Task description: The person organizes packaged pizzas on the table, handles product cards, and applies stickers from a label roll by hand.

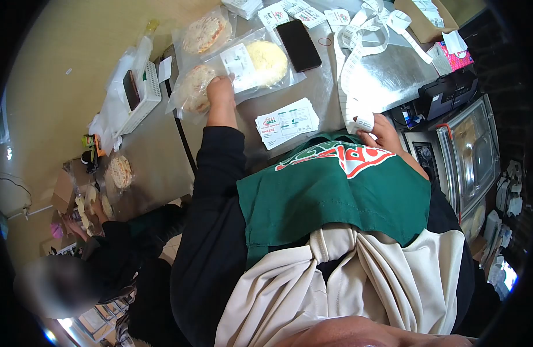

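Note:
My left hand [220,95] is closed at the near edge of a clear plastic bag [241,88], its fingers partly hidden. That bag holds a pale cheese-topped pizza [267,65] and bears a white printed label [237,63]. More bagged pizzas [206,33] lie beside and behind it. Close against the green apron [336,191], my right hand [384,134] pinches the end of a label strip [348,87]. The strip runs away from me across the metal table in loose curls. Between my hands sits a stack of printed cheese cards [287,122].
A black phone [299,45] lies past the cards. At far right are a cardboard box [431,17] and a glass-doored appliance [472,150]. On the left stands a white basket [142,98]. A co-worker's hands [84,217] are at the lower left, near a bagged pizza [120,172].

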`<state>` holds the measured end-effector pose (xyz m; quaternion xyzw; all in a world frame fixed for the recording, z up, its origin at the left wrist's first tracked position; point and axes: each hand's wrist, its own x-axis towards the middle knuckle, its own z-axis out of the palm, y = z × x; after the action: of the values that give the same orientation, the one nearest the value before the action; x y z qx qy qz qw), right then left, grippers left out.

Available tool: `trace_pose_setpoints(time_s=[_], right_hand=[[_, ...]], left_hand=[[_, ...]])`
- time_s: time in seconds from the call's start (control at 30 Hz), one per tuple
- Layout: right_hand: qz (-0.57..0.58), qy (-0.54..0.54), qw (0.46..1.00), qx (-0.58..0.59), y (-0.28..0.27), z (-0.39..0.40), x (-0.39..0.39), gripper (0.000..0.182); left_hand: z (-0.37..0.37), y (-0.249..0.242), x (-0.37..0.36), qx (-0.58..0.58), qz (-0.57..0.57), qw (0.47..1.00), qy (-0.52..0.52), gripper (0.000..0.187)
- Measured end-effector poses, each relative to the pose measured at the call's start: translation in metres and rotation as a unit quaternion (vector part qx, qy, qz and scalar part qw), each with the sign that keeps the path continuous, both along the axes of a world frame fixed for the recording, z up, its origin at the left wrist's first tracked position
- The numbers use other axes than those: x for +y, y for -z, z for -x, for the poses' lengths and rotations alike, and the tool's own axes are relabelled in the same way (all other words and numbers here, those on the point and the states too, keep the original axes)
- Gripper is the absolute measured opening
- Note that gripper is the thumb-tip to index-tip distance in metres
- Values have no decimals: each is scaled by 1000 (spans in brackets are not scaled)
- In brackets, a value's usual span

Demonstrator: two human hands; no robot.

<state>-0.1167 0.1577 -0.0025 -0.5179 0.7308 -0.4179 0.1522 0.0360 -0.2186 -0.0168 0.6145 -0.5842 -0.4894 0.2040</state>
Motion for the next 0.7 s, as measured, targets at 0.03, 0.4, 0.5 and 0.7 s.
trace_pose_setpoints(time_s=[0.03, 0.4, 0.5, 0.7], right_hand=[[-1, -1, 1000, 3, -2, 0, 0, 22], [-3, 23, 999, -39, 4, 3, 9, 22], [-28, -4, 999, -39, 1, 7, 7, 22], [-165, -14, 980, -108, 24, 13, -3, 27]], left_hand=[[6, -1, 2, -14, -2, 1000, 25, 13], [4, -26, -3, 154, -162, 971, 82, 26], [15, -49, 11, 81, 54, 981, 166, 18], [64, -144, 74, 157, 50, 949, 270, 13]])
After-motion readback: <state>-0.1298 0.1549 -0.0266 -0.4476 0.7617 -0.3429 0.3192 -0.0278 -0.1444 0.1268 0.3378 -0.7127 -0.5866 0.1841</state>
